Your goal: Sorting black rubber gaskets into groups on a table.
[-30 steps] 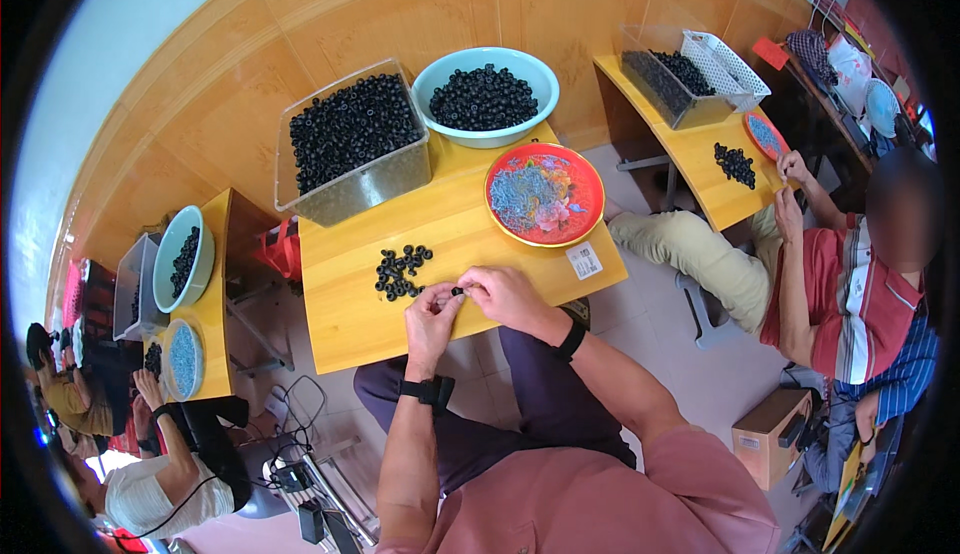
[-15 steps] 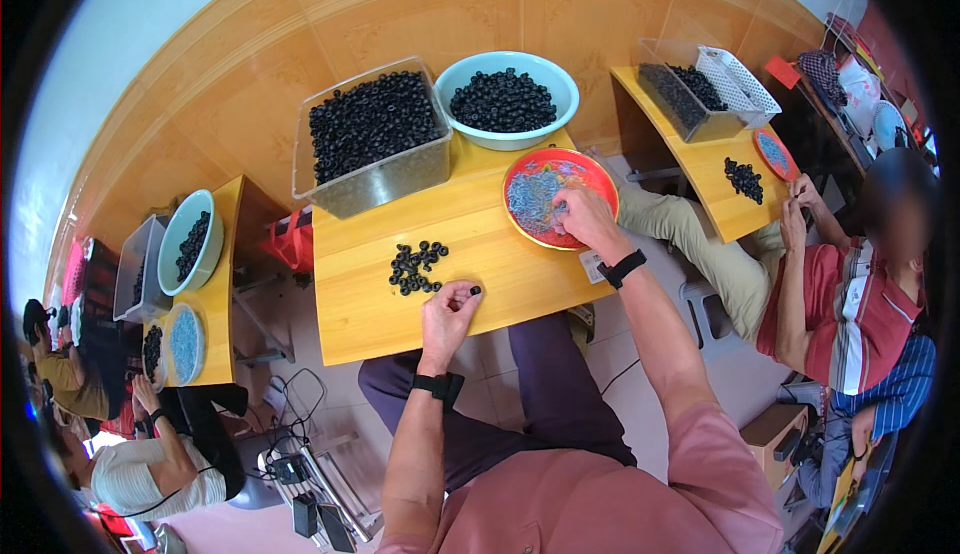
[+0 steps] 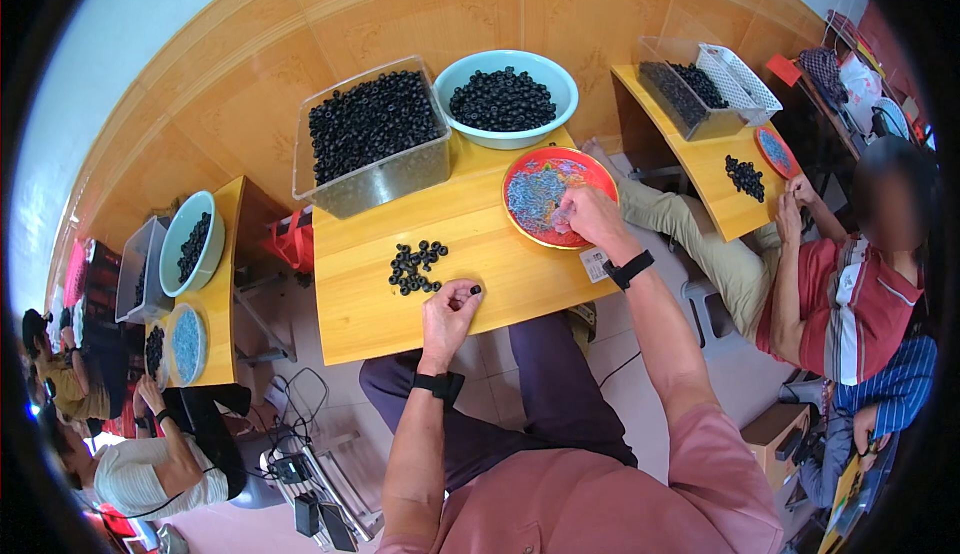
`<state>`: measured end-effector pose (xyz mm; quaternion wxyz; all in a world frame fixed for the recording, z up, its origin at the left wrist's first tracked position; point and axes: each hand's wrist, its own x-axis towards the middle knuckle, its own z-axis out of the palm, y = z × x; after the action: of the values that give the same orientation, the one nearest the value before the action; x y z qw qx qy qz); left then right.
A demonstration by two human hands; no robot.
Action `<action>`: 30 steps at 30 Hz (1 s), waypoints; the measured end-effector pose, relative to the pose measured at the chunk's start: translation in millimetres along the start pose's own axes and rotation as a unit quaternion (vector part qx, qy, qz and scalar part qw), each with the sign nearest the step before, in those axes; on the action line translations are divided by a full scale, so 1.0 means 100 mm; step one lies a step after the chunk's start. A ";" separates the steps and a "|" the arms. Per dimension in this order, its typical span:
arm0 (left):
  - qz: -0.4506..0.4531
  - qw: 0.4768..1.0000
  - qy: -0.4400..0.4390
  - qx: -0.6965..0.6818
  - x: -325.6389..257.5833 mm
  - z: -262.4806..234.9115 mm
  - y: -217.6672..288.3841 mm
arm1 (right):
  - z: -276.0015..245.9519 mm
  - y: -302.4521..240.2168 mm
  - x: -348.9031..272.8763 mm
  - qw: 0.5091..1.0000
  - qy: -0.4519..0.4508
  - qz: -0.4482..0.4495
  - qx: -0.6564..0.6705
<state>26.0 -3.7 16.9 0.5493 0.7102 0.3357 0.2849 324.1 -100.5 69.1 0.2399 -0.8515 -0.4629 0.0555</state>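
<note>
Near the table's front edge, my left hand (image 3: 449,320) pinches a small black ring-like part (image 3: 475,291) between thumb and fingertips. My right hand (image 3: 594,218) reaches over the right side of a red dish (image 3: 606,176) with a yellow rim, its fingers bunched at the contents. Many thin blue-grey pieces (image 3: 533,197) lie in that dish, too small to name. What the right fingertips hold, if anything, is hidden. A loose group of black ring-like parts (image 3: 415,267) lies on the yellow table (image 3: 370,329), just beyond my left hand.
At the back stand a clear bin (image 3: 350,194) and a pale blue basin (image 3: 560,119), both full of black parts. Side tables bear similar basins and bins. A person (image 3: 845,304) sits at the right table, another (image 3: 150,464) at the left. Cables (image 3: 300,394) lie at lower left.
My right hand has shifted slightly to the right within the red dish, its fingers still down at the pieces. The left hand stays in place with the black part.
</note>
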 end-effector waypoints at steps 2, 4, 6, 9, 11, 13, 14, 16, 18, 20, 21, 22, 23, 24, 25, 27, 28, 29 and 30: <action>0.008 1.000 0.005 -0.002 0.00 0.00 -0.04 | 0.05 0.00 0.01 1.000 -0.013 0.006 0.004; 0.014 1.000 0.012 -0.003 0.00 -0.01 -0.06 | 0.05 -0.01 0.00 1.000 -0.028 0.009 0.009; 0.013 1.000 0.018 0.010 0.00 0.00 -0.06 | 0.02 -0.03 -0.04 1.000 -0.019 0.001 0.025; 0.016 1.000 0.018 0.016 0.01 0.02 -0.04 | -0.07 -0.09 -0.03 0.999 -0.020 0.009 0.033; 0.014 1.000 0.014 -0.002 0.02 0.02 -0.06 | 0.04 -0.01 0.01 1.000 0.012 -0.009 0.019; 0.010 1.000 0.015 -0.019 0.02 0.00 -0.11 | 0.07 -0.06 0.04 0.999 0.041 -0.030 0.007; 0.020 1.000 0.018 -0.002 0.02 0.00 -0.13 | 0.07 -0.07 0.04 1.000 0.000 -0.008 0.016; 0.028 0.999 0.021 0.014 0.01 0.00 -0.10 | 0.08 -0.08 0.04 0.999 -0.043 0.014 0.025; 0.025 0.999 0.022 0.015 0.02 0.01 -0.09 | 0.12 -0.06 0.04 0.998 -0.055 0.007 0.008; 0.025 0.999 0.021 0.017 0.00 0.01 -0.08 | 0.18 0.01 0.02 0.999 -0.037 -0.004 0.011; 0.024 0.999 0.019 0.020 0.00 0.01 -0.07 | 0.19 0.01 0.02 1.000 -0.020 -0.016 0.014; 0.024 0.999 0.019 0.020 0.00 0.01 -0.06 | 0.19 0.02 0.03 1.000 -0.020 -0.015 0.013; 0.021 1.000 0.018 0.014 0.01 0.01 -0.05 | 0.19 0.03 0.04 0.999 -0.034 -0.014 0.020; 0.018 1.000 0.018 0.008 0.01 0.01 -0.05 | 0.18 0.04 0.04 0.998 -0.048 -0.012 0.027; 0.018 1.000 0.017 0.007 0.00 0.02 -0.04 | 0.18 0.04 0.03 0.998 -0.049 -0.011 0.026; 0.013 1.000 0.018 0.003 0.00 0.02 -0.04 | 0.15 -0.02 0.03 0.998 -0.063 -0.003 -0.003; 0.012 1.000 0.019 0.003 -0.01 0.01 -0.04 | 0.11 -0.06 0.02 0.998 -0.065 -0.004 -0.003; 0.014 1.000 0.021 0.006 -0.01 0.01 -0.05 | 0.06 -0.09 0.00 0.997 -0.067 -0.021 -0.017; 0.017 1.000 0.022 0.009 -0.01 0.00 -0.05 | 0.02 -0.13 -0.02 0.996 -0.068 -0.038 -0.030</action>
<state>24.8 -3.6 11.7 0.5305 0.7142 0.3380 0.3070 312.2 -95.5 73.1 0.1838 -0.8344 -0.5116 0.0904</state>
